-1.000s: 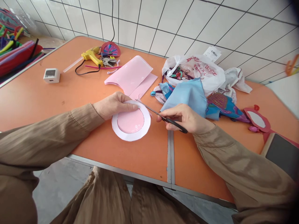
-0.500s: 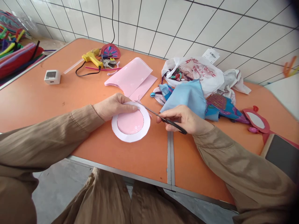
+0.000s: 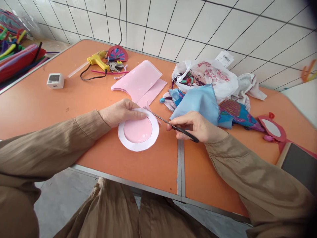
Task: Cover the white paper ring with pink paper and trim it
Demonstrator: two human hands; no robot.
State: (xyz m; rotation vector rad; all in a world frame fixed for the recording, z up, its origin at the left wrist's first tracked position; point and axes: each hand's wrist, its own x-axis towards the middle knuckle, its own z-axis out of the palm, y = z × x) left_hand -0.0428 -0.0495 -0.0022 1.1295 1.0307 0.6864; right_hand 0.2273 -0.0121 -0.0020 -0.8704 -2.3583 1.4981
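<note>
My left hand (image 3: 121,112) grips the far left edge of a round disc (image 3: 138,130), pink in the middle with a white rim, held just above the orange table (image 3: 74,109). My right hand (image 3: 198,127) is closed on black-handled scissors (image 3: 173,126). Their thin blades point left and reach the disc's upper right rim, where a small paper sliver sticks up.
Folded pink paper (image 3: 138,81) lies behind the disc. A white plastic bag (image 3: 205,76) and blue cloth (image 3: 198,100) sit to the right. A yellow glue gun (image 3: 97,59), keys and a small white cube (image 3: 55,80) are at the back left; a dark tablet (image 3: 299,163) lies at right.
The scissors and both hands have barely shifted; the blades stay at the disc's upper right rim. The view has moved slightly.
</note>
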